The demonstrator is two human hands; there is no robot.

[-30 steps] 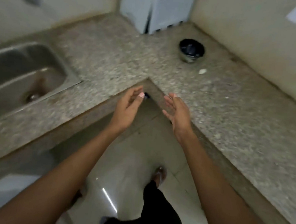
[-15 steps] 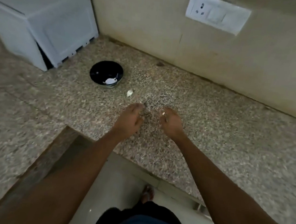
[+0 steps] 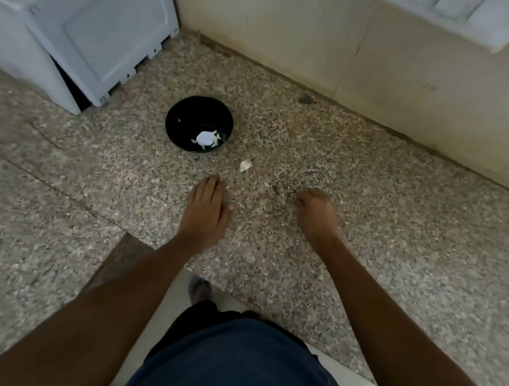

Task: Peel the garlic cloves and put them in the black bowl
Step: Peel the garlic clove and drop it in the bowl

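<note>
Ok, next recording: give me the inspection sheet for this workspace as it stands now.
Surface: speckled stone counter, small pale flecks near the hands.
Job's things: black bowl with white garlic pieces inside; one pale garlic piece on the counter to its right.
Clutter: nothing seen.
Grippers: left hand flat, fingers straight on the counter; right hand curled, contents not visible.
Cables: nothing seen.
Surroundings: white appliance far left, wall socket plate upper right, tiled floor below.
</note>
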